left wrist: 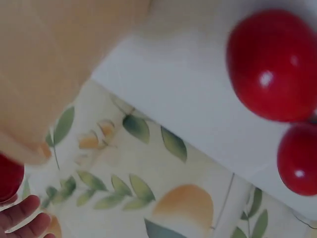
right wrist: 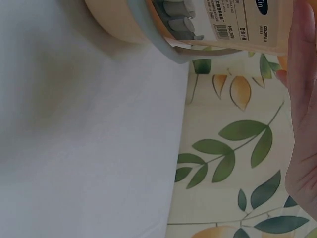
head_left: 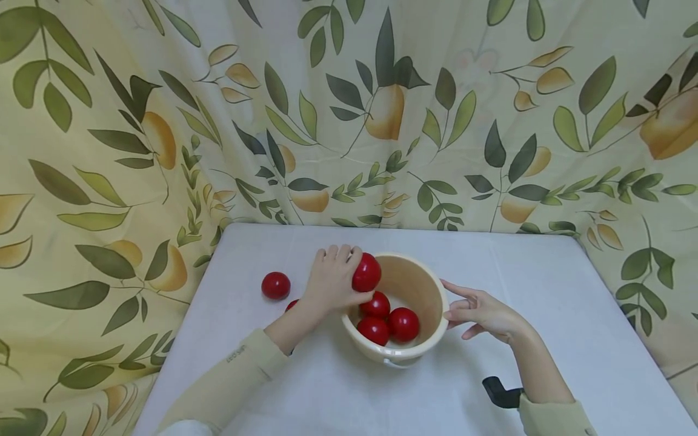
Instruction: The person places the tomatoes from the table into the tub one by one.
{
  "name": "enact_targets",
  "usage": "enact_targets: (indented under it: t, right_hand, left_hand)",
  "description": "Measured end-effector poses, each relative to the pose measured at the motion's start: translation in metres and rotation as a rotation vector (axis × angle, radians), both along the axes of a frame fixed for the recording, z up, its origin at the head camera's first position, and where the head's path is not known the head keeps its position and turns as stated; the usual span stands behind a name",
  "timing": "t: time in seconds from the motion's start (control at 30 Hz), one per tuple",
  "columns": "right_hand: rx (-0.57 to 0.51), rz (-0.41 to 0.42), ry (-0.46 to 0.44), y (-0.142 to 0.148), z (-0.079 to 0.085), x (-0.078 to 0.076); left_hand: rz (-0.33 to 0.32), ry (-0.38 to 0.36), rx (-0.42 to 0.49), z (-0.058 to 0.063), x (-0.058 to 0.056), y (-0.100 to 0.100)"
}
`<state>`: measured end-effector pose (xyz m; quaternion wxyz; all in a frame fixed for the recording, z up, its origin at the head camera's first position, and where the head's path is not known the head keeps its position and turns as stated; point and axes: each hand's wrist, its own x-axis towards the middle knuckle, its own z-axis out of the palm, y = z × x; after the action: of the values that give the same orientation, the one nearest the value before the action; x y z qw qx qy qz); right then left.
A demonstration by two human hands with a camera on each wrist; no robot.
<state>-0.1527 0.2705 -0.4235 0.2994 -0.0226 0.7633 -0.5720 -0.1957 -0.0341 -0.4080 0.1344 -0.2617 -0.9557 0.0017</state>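
My left hand (head_left: 337, 280) grips a red tomato (head_left: 367, 272) over the left rim of a cream plastic bucket (head_left: 438, 336). Several more tomatoes (head_left: 404, 324) lie inside the bucket. On the right, my right hand (head_left: 482, 312) touches the bucket's outer side near the rim, its fingers extended. The right wrist view shows a printed label (right wrist: 233, 22) on the bucket wall and its grey-blue handle (right wrist: 163, 44). In the left wrist view, the fingers (left wrist: 22, 215) curl below the held tomato (left wrist: 7, 178), which is partly cut off by the frame edge.
Left of the bucket, one tomato (head_left: 275, 285) lies on the white-covered table (head_left: 507, 266); another (head_left: 292, 304) is mostly hidden behind the left forearm. A curtain (head_left: 349, 163) printed with leaves and fruit hangs behind the table and along its sides.
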Motion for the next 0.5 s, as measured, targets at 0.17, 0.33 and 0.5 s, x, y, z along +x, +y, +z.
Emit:
enact_targets:
  t: [0.17, 0.33, 0.5]
  right_hand:
    - [0.001, -0.001, 0.001, 0.0, 0.0, 0.0]
    - [0.006, -0.002, 0.004, 0.0, 0.0, 0.0]
    - [0.002, -0.001, 0.005, -0.001, 0.001, 0.0]
  left_hand:
    - [-0.087, 0.004, -0.1, -0.016, 0.001, 0.028]
    - [-0.162, 0.046, -0.245, -0.029, 0.001, 0.049]
    - [-0.189, 0.071, -0.376, -0.034, -0.002, 0.065]
